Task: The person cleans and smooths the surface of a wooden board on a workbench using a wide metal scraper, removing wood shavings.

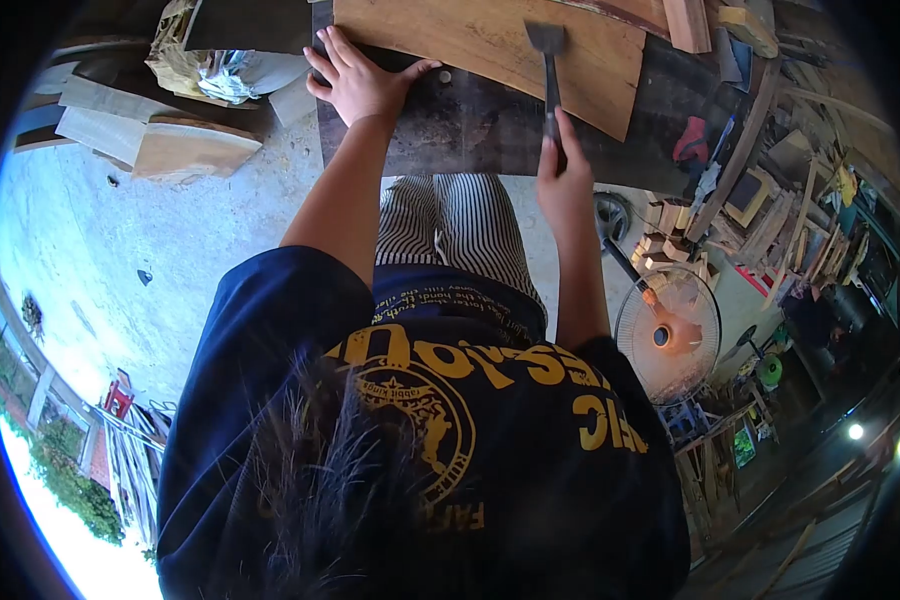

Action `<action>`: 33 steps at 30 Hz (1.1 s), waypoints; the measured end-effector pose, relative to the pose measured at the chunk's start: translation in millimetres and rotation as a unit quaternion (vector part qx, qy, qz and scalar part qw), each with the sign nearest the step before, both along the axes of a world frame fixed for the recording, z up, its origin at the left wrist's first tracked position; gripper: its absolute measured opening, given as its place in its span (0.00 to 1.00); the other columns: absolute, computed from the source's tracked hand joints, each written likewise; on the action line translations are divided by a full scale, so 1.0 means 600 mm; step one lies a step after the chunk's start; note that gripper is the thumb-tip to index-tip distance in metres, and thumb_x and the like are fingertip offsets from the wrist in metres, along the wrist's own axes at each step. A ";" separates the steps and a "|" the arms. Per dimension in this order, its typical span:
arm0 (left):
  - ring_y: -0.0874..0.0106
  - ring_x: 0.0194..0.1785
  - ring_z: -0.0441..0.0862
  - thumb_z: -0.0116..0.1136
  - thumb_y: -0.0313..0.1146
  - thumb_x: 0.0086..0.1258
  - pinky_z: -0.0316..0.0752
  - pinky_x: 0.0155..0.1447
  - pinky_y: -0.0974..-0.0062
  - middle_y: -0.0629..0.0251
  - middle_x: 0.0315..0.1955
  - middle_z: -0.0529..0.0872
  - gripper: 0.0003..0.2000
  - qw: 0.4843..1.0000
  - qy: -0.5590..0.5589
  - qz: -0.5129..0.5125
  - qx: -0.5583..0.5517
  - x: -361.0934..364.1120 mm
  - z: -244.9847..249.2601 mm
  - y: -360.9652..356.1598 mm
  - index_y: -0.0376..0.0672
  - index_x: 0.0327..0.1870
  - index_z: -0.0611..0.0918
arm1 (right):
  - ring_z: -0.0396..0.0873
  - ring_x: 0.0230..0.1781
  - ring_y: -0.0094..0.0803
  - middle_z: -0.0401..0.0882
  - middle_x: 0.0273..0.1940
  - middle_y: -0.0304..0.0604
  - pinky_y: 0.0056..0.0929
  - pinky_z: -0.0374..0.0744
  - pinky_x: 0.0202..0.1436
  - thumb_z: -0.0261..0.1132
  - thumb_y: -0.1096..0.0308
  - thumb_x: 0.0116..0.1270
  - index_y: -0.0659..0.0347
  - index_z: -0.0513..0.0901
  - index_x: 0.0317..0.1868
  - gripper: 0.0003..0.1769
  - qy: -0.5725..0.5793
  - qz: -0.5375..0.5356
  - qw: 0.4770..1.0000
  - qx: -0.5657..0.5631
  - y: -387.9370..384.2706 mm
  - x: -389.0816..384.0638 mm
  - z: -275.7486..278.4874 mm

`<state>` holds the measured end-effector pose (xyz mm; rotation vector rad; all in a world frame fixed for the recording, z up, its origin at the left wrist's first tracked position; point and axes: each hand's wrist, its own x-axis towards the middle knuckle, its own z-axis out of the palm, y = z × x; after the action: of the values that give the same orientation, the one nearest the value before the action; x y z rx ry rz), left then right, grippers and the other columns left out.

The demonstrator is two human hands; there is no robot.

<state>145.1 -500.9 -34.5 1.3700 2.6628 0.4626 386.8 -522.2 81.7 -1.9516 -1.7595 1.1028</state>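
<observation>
Dark bench [410, 145]: scraper [550, 80] points lengthwise away; left hand [363, 88] splayed, right hand [567, 183] (seemingly) gripping

Dark tabletop [415, 140], upper centre — supports one flat wooden board [605, 75]; red item [690, 140] lies upper right.

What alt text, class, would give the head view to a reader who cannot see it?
A person's right hand holds a flat-bladed tool over a wooden board on a dark tabletop, the left hand spread at the board's edge. A fan stands nearby.
</observation>
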 end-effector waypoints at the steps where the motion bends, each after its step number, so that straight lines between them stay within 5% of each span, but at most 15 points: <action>1: 0.48 0.78 0.41 0.62 0.80 0.34 0.39 0.73 0.41 0.51 0.75 0.54 0.72 1.000 -0.002 0.002 0.001 0.000 -0.001 0.000 0.34 0.75 0.48 | 0.77 0.57 0.54 0.79 0.54 0.61 0.38 0.79 0.54 0.55 0.67 0.74 0.56 0.70 0.68 0.23 -0.012 -0.016 0.999 -0.027 0.011 -0.007 0.000; 8: 0.49 0.79 0.40 0.64 0.79 0.34 0.38 0.74 0.41 0.52 0.76 0.53 0.71 0.999 -0.037 0.013 0.001 0.001 0.012 0.004 0.36 0.75 0.49 | 0.76 0.59 0.53 0.77 0.56 0.62 0.37 0.78 0.56 0.54 0.68 0.73 0.59 0.69 0.68 0.24 -0.029 0.047 0.998 0.017 -0.127 0.020 0.041; 15: 0.49 0.79 0.40 0.64 0.78 0.33 0.38 0.73 0.40 0.53 0.76 0.53 0.70 0.999 -0.040 0.010 0.002 0.001 0.011 0.000 0.36 0.75 0.50 | 0.78 0.55 0.54 0.78 0.54 0.63 0.38 0.79 0.52 0.54 0.67 0.73 0.57 0.69 0.68 0.24 0.011 0.028 0.999 0.030 0.004 -0.025 -0.007; 18: 0.49 0.79 0.40 0.63 0.79 0.34 0.38 0.73 0.41 0.53 0.76 0.54 0.70 0.999 -0.034 0.011 0.008 0.000 0.011 0.002 0.36 0.75 0.50 | 0.79 0.53 0.55 0.79 0.52 0.64 0.38 0.79 0.50 0.54 0.67 0.74 0.56 0.69 0.68 0.23 0.023 -0.044 0.998 -0.050 0.032 -0.045 -0.009; 21: 0.50 0.79 0.41 0.63 0.79 0.35 0.38 0.73 0.42 0.53 0.75 0.54 0.70 0.999 -0.033 0.007 0.000 0.001 0.013 0.002 0.36 0.75 0.50 | 0.79 0.53 0.55 0.80 0.51 0.63 0.37 0.79 0.50 0.54 0.66 0.74 0.56 0.70 0.68 0.23 -0.011 0.027 0.998 0.058 -0.035 -0.021 0.019; 28: 0.50 0.79 0.40 0.64 0.78 0.35 0.37 0.74 0.42 0.54 0.76 0.54 0.69 0.998 -0.054 0.017 -0.008 0.002 0.019 0.000 0.37 0.75 0.49 | 0.78 0.53 0.57 0.80 0.53 0.61 0.43 0.81 0.50 0.53 0.66 0.74 0.54 0.68 0.69 0.24 -0.041 0.027 0.993 -0.107 -0.081 -0.015 0.069; 30: 0.50 0.79 0.40 0.64 0.78 0.35 0.37 0.74 0.41 0.55 0.76 0.53 0.69 0.998 -0.054 0.015 -0.005 0.004 0.018 0.003 0.37 0.75 0.49 | 0.78 0.52 0.57 0.80 0.53 0.61 0.43 0.81 0.49 0.53 0.66 0.74 0.54 0.68 0.69 0.24 -0.029 0.051 0.998 0.020 -0.100 -0.013 0.041; 33: 0.50 0.79 0.39 0.64 0.78 0.34 0.38 0.74 0.40 0.55 0.76 0.53 0.70 0.999 -0.044 0.014 -0.015 0.004 0.019 0.003 0.36 0.75 0.48 | 0.77 0.53 0.57 0.79 0.54 0.60 0.43 0.81 0.50 0.53 0.66 0.74 0.54 0.68 0.69 0.24 -0.013 0.030 0.999 0.013 -0.120 -0.016 0.030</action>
<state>147.3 -499.3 -22.9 1.2743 2.6113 0.4719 376.9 -594.2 99.6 -1.9168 -1.8486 1.0734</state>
